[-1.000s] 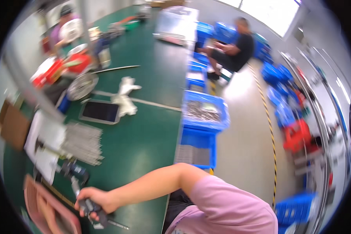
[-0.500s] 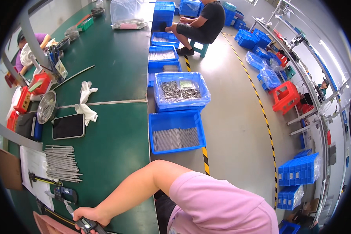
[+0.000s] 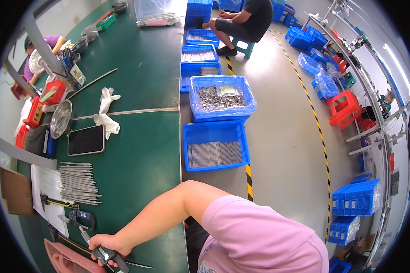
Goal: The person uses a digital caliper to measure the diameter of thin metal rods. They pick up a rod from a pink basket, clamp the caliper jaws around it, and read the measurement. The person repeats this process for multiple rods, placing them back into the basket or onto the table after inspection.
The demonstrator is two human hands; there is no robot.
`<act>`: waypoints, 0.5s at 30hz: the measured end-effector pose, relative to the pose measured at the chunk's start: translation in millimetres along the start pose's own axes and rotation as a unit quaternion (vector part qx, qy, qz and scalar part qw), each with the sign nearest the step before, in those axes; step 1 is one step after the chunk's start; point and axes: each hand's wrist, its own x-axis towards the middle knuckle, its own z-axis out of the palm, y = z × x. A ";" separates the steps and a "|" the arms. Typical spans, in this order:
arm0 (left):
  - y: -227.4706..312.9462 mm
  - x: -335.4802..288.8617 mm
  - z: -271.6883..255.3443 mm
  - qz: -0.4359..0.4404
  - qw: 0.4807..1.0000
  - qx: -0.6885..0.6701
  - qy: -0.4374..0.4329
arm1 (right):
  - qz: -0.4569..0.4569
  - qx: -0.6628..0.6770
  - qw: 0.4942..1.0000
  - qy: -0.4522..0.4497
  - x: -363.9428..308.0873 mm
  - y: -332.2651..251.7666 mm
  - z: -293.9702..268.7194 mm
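Observation:
My right hand (image 3: 109,248) comes in over the green table and is closed round a digital micrometer (image 3: 105,255) with a dark body and a silver thimble. A thin metal rod (image 3: 140,265) sticks out to the right of it, near the lower edge; whether it is clamped there cannot be made out. Just beyond the hand lies a second dark gauge with a display (image 3: 83,219). Beside that gauge rests a caliper (image 3: 59,201) on a white sheet (image 3: 43,182). Several grey metal rods (image 3: 79,184) form a row on the table. My left hand is out of the picture.
A phone (image 3: 86,140), a white glove (image 3: 107,116) and a metal bowl (image 3: 60,119) lie farther up the table. A pink basket (image 3: 61,255) is at the lower left. Blue crates of rods (image 3: 216,169) line the table's right side. A co-worker (image 3: 255,22) sits beyond them.
The whole view has shifted, so the scene sits farther right and slightly higher. My right hand still grips the micrometer. A thin rod now shows beside it.

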 end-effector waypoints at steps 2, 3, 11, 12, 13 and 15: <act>2.2 -6.3 -3.3 -0.017 0.999 -0.051 0.012 | 0.001 -0.002 1.000 0.002 -6.5 1.6 3.0; 0.4 -11.0 -7.6 -0.029 0.996 -0.085 0.016 | 0.002 -0.003 1.000 0.003 -10.5 1.3 5.3; -7.1 -38.7 -18.5 -0.107 0.949 -0.294 -0.041 | -0.009 -0.017 1.000 0.017 -14.3 0.9 8.2; -7.9 -39.6 -14.8 -0.111 0.943 -0.308 -0.049 | -0.012 -0.020 1.000 0.017 -14.5 0.3 7.2; -8.6 -42.0 -12.6 -0.115 0.939 -0.320 -0.056 | -0.016 -0.022 0.999 0.018 -14.9 0.4 7.6; -10.6 -44.0 -8.5 -0.113 0.935 -0.330 -0.059 | -0.011 -0.012 1.000 0.017 -16.8 0.7 9.4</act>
